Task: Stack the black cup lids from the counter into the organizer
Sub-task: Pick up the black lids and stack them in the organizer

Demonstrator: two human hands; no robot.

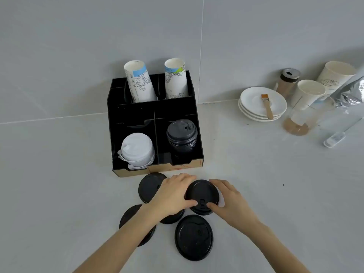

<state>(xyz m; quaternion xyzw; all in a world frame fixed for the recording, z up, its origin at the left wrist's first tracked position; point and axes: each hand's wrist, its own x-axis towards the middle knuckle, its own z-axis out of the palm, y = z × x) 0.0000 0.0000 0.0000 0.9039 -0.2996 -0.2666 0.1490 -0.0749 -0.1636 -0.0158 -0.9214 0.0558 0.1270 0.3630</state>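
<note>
A black organizer (pixel 114 134) stands on the counter against the wall. Its front right compartment holds a stack of black lids (pixel 182 137); its front left holds white lids (pixel 136 149). In front of it, both hands grip one black lid (pixel 201 192) from either side: my left hand (pixel 173 196) on its left edge, my right hand (pixel 229 200) on its right. It sits on or just above another lid. More black lids lie on the counter: one near the organizer (pixel 148 186), one under my left forearm (pixel 130 215), one nearest me (pixel 194 237).
Two stacks of paper cups (pixel 139 83) lean in the organizer's back compartments. At the right stand stacked white saucers (pixel 256 111) with a brush, a shaker jar (pixel 287 81), paper cups (pixel 307 93), a glass (pixel 299 123) and a foil bag (pixel 352 91).
</note>
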